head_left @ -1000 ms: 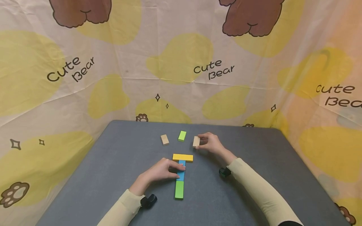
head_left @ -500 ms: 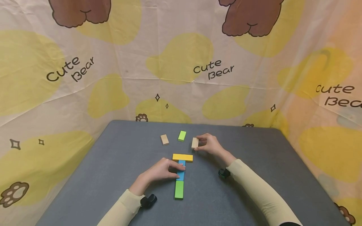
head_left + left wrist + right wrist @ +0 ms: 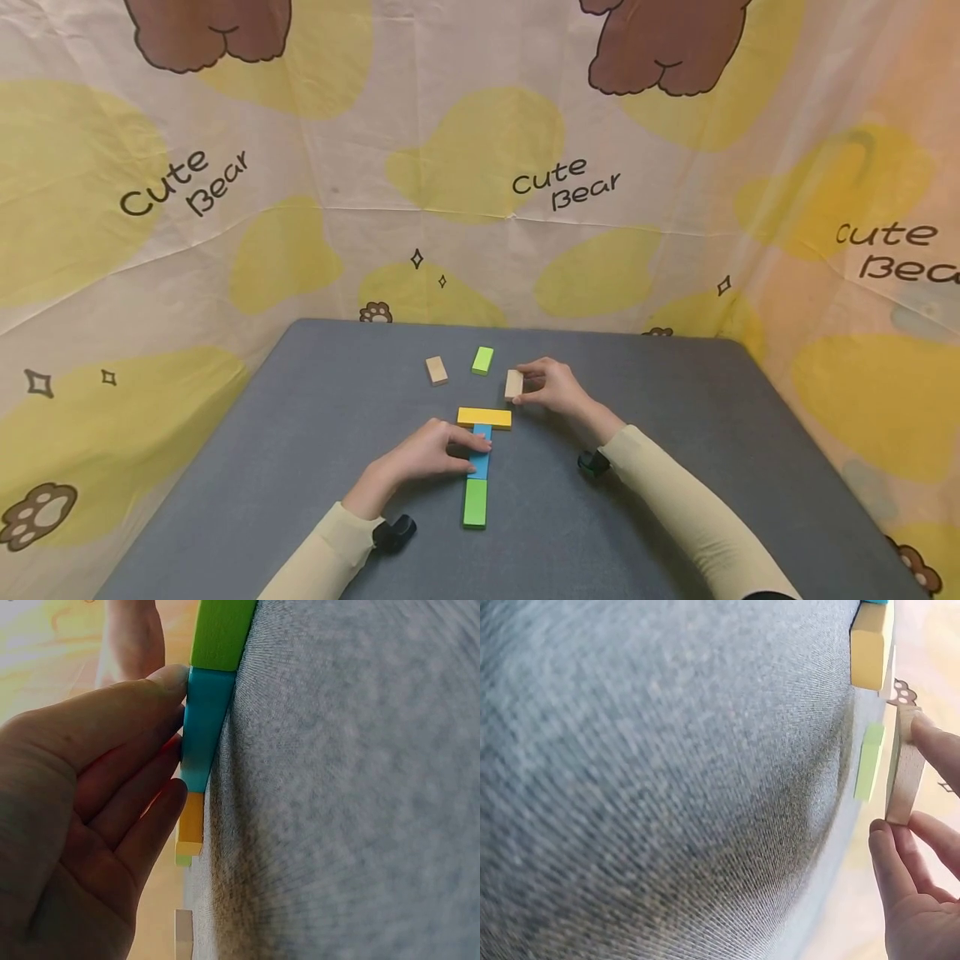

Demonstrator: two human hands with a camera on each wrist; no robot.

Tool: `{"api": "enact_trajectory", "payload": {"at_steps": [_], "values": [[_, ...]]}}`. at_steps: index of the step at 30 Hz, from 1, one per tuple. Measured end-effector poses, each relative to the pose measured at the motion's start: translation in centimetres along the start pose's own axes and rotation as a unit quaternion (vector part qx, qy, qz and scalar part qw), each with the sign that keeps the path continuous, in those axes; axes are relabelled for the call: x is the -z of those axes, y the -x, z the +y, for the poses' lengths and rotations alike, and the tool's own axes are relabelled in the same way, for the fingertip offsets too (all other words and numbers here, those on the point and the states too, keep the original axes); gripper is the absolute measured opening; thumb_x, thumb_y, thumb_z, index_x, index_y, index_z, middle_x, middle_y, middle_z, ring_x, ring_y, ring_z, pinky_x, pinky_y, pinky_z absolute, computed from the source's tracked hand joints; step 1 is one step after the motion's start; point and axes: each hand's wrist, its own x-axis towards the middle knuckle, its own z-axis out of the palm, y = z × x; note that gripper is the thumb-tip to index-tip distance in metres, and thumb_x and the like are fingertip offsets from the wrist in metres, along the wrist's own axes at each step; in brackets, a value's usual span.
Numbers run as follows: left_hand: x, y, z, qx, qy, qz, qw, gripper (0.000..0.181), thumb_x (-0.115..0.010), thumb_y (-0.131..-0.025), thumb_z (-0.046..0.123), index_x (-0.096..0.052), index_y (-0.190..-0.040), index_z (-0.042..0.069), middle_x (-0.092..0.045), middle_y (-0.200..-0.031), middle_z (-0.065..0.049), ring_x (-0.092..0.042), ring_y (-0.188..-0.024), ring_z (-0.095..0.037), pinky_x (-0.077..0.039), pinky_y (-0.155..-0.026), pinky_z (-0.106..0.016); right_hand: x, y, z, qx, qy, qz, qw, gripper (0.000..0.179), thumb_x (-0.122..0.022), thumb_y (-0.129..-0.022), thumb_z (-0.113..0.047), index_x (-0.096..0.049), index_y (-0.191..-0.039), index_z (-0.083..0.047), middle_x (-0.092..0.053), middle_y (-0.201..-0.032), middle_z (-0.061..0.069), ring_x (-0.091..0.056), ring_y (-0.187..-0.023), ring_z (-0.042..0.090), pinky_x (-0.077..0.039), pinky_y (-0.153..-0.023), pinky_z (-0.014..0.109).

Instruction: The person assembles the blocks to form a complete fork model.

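Thumb and fingertips of my left hand (image 3: 431,450) rest on top of a blue block (image 3: 202,727). That block lies flat in a row, end to end with a green block (image 3: 475,504) on the near side and meeting a crosswise yellow block (image 3: 484,418) at the far end. My right hand (image 3: 558,389) pinches a plain wooden block (image 3: 907,761) by its two ends, thumb on one and fingers on the other. In the right wrist view this block is raised off the table. In the head view it sits just beyond the yellow block's right end.
A light green block (image 3: 482,361) and another plain wooden block (image 3: 437,370) lie farther back on the grey table (image 3: 300,400). A curtain printed with bears (image 3: 465,183) hangs around the table's back and sides.
My right hand has drawn the wooden block slightly left and toward the yellow block. The left hand has kept its place on the blue block.
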Motion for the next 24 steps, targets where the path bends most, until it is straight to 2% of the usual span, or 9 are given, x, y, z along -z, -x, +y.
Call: {"api": "enact_trajectory", "payload": {"at_steps": [11,24], "values": [[0.1,0.0,0.1,0.002,0.006,0.003,1.0000,0.038,-0.076,-0.082,0.026,-0.070,-0.119,0.025,-0.069,-0.122,0.013,-0.062,-0.119,-0.005,-0.051,-0.101,-0.032,-0.6,0.4,0.1,0.009,0.009,-0.010,0.9999,0.063,-0.084,-0.074,-0.029,-0.062,-0.128,-0.004,-0.063,-0.114,0.014,-0.066,-0.109,0.029,-0.057,-0.091,0.035],[-0.1,0.1,0.0,0.001,0.006,0.005,1.0000,0.038,-0.076,-0.082,0.026,-0.070,-0.119,0.025,-0.069,-0.122,0.013,-0.062,-0.119,-0.005,-0.052,-0.101,-0.032,-1.2,0.4,0.3,-0.016,0.005,-0.023,0.9996,0.064,-0.084,-0.073,-0.031,-0.063,-0.127,-0.006,-0.064,-0.118,0.013,-0.066,-0.111,0.027,-0.055,-0.095,0.036]]}}
